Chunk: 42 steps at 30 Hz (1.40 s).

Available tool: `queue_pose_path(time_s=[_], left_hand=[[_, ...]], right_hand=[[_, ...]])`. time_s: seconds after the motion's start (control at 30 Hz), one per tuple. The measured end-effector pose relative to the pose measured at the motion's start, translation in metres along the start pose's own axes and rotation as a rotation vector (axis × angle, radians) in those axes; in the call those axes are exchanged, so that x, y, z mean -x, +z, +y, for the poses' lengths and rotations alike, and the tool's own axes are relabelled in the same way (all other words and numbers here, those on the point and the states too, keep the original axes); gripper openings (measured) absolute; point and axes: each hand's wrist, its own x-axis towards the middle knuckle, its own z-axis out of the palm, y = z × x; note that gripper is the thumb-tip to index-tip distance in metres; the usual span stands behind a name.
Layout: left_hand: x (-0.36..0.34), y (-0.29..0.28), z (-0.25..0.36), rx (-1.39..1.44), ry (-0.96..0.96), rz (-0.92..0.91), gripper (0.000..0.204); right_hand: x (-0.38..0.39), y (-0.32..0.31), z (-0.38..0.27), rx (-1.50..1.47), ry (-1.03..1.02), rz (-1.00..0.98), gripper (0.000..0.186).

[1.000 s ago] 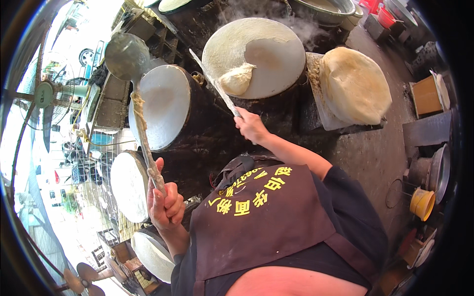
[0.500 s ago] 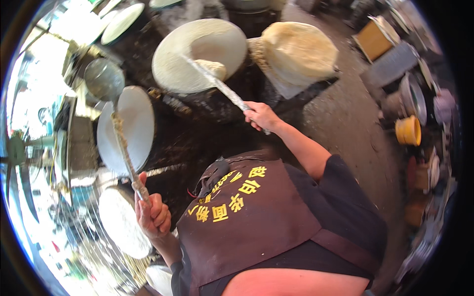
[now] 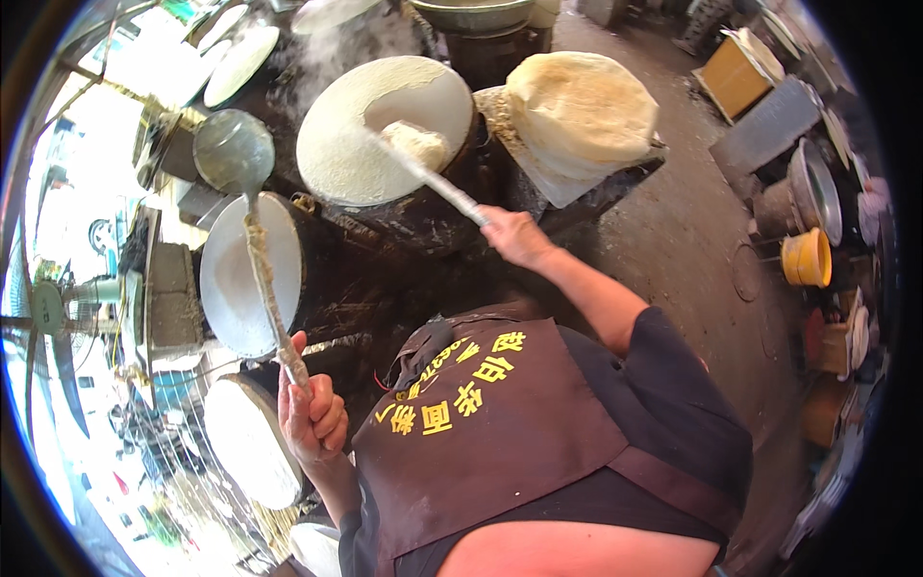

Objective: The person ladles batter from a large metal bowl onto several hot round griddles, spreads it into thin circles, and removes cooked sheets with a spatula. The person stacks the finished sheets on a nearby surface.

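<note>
My right hand (image 3: 519,237) is wrapped round the handle of a long batter-coated spreader (image 3: 444,192). The spreader's far end lies over a round griddle (image 3: 332,159) covered partly in pale batter. Beside that end sits a thick lump of batter (image 3: 416,144), and a smoother pale patch curves behind it. My left hand (image 3: 315,415) grips the crusted handle of a ladle (image 3: 234,151), thumb laid along the shaft. The ladle's round metal bowl hangs beyond a second, tilted-looking pale griddle (image 3: 240,308), apart from the batter on the first one.
Right of the batter griddle, a stack of thin round flatbreads (image 3: 582,106) rests on a stand. Another pale round griddle (image 3: 250,442) is at lower left, near a fan (image 3: 58,308). A metal basin (image 3: 476,14) stands at the back; a yellow bucket (image 3: 806,258) is at right.
The whole view has shifted a little, so the griddles appear lower. The ladle has moved slightly right and farther from me. The spreader stays on the griddle with little visible movement.
</note>
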Motion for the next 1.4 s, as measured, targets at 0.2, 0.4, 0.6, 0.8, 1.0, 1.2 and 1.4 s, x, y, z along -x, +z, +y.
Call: queue_pose_path(time_s=[0.2,0.4,0.6,0.8,1.0,1.2,1.4], left_hand=[[-0.015,0.019,-0.017,0.027,-0.019,0.042,0.059],[-0.039,0.040,-0.025,0.065,-0.064,-0.011,0.062],[-0.068,0.063,-0.031,0.058,-0.081,-0.026,0.061],[-0.082,0.071,-0.035,0.070,-0.117,-0.026,0.061],[-0.097,0.081,-0.041,0.110,-0.116,0.059,0.061],[-0.105,0.092,-0.047,0.121,-0.090,0.111,0.057],[-0.087,0.075,-0.044,0.148,-0.057,0.136,0.057]], right_hand=[[-0.051,-0.069,0.016,-0.210,0.351,-0.146,0.039],[-0.056,-0.068,0.030,0.109,-0.162,-0.188,0.034],[-0.126,-0.087,0.068,0.206,-0.171,-0.050,0.032],[-0.153,-0.086,0.073,0.323,-0.271,-0.102,0.033],[-0.216,-0.092,0.100,0.395,-0.352,-0.021,0.027],[-0.242,-0.071,0.065,0.330,-0.286,-0.070,0.029],[-0.127,-0.067,0.055,0.037,-0.035,0.139,0.056]])
